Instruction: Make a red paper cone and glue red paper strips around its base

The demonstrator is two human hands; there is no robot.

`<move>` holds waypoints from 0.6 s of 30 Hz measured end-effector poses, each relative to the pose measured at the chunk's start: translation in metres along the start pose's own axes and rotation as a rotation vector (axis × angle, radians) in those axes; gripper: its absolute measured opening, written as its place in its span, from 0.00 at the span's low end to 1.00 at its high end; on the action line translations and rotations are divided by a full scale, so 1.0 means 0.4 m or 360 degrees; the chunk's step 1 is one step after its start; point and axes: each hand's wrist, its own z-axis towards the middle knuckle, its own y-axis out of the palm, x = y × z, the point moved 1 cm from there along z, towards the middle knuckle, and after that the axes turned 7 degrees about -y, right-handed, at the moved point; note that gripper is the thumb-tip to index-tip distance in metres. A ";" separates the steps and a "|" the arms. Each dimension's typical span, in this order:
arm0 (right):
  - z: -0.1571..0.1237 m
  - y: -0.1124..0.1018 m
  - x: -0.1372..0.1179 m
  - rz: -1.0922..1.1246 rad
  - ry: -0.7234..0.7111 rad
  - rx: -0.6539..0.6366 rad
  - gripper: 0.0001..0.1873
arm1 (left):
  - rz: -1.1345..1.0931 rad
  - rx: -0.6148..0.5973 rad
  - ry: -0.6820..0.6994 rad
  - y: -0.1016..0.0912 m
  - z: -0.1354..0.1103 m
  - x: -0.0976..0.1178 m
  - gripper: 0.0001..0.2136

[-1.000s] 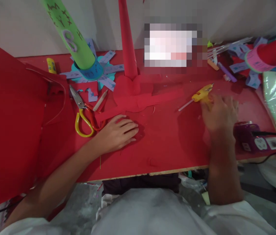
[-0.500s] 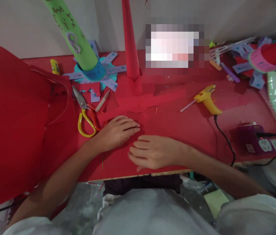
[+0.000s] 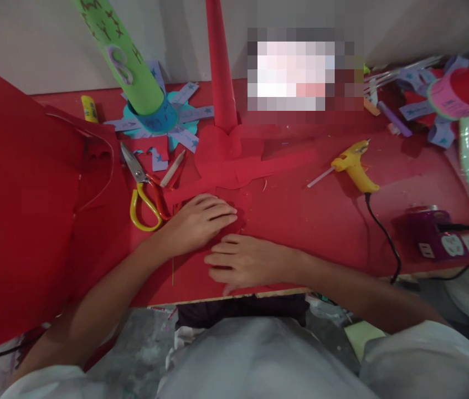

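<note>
My left hand [image 3: 203,224] lies palm down on the red tabletop, its fingers stretched out to the right over what looks like red paper [image 3: 240,202]. My right hand [image 3: 248,263] rests just below it, palm down, fingers pointing left and slightly bent. Nothing shows in either hand, though what lies under the palms is hidden. Just beyond them sits a red paper shape [image 3: 226,160] with strips and an upright red paper tube [image 3: 221,72]. Scissors [image 3: 145,188] with yellow and red handles lie to the left of my left hand.
A yellow glue gun [image 3: 356,166] lies right, its cord running near a purple power box [image 3: 436,235]. Large red sheets [image 3: 22,210] stand at left. A green paper tube [image 3: 134,72], a glue stick [image 3: 89,109] and a pencil-like stick [image 3: 173,169] lie behind. The table's front edge [image 3: 226,298] is close.
My right hand has slid left across the tabletop, further under my left hand. My left hand has stayed nearly in place. The view has shifted slightly.
</note>
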 end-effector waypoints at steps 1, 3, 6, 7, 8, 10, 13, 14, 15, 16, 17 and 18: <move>0.004 -0.003 -0.002 0.0032 0.0024 -0.0021 0.20 | 0.0003 -0.0004 0.0005 -0.002 0.001 0.000 0.15; 0.013 -0.007 -0.007 0.0105 0.0113 -0.0059 0.18 | -0.0003 -0.0006 0.0027 -0.005 0.002 -0.001 0.14; 0.021 0.000 -0.010 0.0168 0.0281 -0.0054 0.14 | -0.0042 0.0004 0.0045 -0.006 0.002 -0.001 0.14; 0.019 0.005 -0.008 0.0167 0.0319 -0.0033 0.12 | -0.0061 0.0002 0.0039 -0.006 0.002 -0.002 0.14; 0.016 0.011 -0.006 0.0163 0.0344 -0.0002 0.11 | -0.0081 -0.0006 0.0027 -0.005 0.001 -0.002 0.15; 0.002 0.021 0.002 0.0165 0.0345 0.0082 0.14 | -0.0127 -0.0025 0.0001 -0.004 0.000 -0.004 0.15; -0.025 0.021 0.013 0.0194 0.0324 0.0237 0.18 | -0.0203 -0.0031 -0.0010 -0.004 -0.003 -0.006 0.16; -0.032 0.017 0.015 0.0205 0.0318 0.0269 0.19 | -0.0223 -0.0031 -0.0008 -0.004 -0.004 -0.007 0.16; -0.039 0.012 0.016 0.0210 0.0316 0.0294 0.19 | -0.0236 -0.0034 -0.0005 -0.004 -0.006 -0.008 0.17; -0.043 0.007 0.017 0.0208 0.0317 0.0312 0.20 | -0.0243 -0.0041 -0.0004 -0.004 -0.008 -0.009 0.18; -0.045 0.002 0.017 0.0202 0.0321 0.0329 0.19 | -0.0246 -0.0047 -0.0007 -0.004 -0.010 -0.009 0.18; -0.046 -0.001 0.017 0.0191 0.0335 0.0357 0.19 | -0.0251 -0.0052 -0.0012 -0.004 -0.011 -0.009 0.18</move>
